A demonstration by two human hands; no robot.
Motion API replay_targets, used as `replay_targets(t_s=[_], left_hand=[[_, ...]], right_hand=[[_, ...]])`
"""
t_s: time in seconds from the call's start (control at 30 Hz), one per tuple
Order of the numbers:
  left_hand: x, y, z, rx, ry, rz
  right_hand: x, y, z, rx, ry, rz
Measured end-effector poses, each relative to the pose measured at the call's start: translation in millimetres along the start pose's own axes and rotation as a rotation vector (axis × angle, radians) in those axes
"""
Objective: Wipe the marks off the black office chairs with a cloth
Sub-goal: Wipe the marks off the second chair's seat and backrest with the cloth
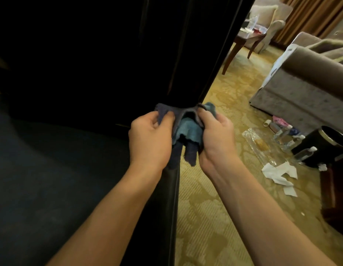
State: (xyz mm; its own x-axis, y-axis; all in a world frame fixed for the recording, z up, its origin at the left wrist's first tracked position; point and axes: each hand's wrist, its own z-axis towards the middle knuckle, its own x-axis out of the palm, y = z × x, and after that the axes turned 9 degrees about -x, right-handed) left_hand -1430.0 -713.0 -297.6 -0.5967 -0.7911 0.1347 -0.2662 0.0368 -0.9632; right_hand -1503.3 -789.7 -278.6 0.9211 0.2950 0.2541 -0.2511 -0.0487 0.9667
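A black chair [90,64] fills the left and top of the view, its tall back rising ahead of me and its dark seat below left. A blue-grey cloth [188,129] is stretched between both hands against the lower right edge of the chair's back. My left hand [151,139] grips the cloth's left part with curled fingers. My right hand [214,135] pinches its right part, thumb on top. Loose ends of the cloth hang down between the hands.
Patterned yellow carpet [224,208] lies to the right. On it are crumpled white tissues [280,173], clear plastic wrap, several small bottles [287,135] and a black bin [324,144]. A grey sofa [305,89] and a wooden side table [245,39] stand beyond.
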Motion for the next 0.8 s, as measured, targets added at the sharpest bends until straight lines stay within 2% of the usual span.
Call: replay_targets(t_s=[0.07, 0.13, 0.17, 0.23, 0.3, 0.47, 0.57, 0.7, 0.8], left_hand=[[-1, 13, 11, -0.187, 0.01, -0.013], [-2, 27, 14, -0.441, 0.045, -0.037], [-2, 34, 15, -0.517, 0.069, -0.008], [-1, 44, 17, -0.556, 0.082, 0.05], [3, 45, 26, -0.566, 0.054, -0.004], [13, 38, 59, -0.556, -0.064, -0.12], [15, 34, 68, -0.59, -0.074, -0.149], [14, 18, 59, -0.469, -0.046, -0.244], [11, -1, 46, -0.383, -0.001, -0.29]], right_hand=[[-10, -27, 4, 0.153, -0.072, -0.011], [-18, -54, 3, 0.439, -0.138, -0.007], [-22, -63, 1, 0.539, -0.14, -0.032], [-27, -71, 2, 0.64, -0.106, -0.084], [-27, -68, 10, 0.642, -0.066, -0.048], [-7, -57, 44, 0.621, -0.123, -0.008], [7, -58, 47, 0.638, -0.14, -0.039], [18, -43, 48, 0.431, -0.151, 0.055], [26, -28, 45, 0.373, -0.153, 0.144]])
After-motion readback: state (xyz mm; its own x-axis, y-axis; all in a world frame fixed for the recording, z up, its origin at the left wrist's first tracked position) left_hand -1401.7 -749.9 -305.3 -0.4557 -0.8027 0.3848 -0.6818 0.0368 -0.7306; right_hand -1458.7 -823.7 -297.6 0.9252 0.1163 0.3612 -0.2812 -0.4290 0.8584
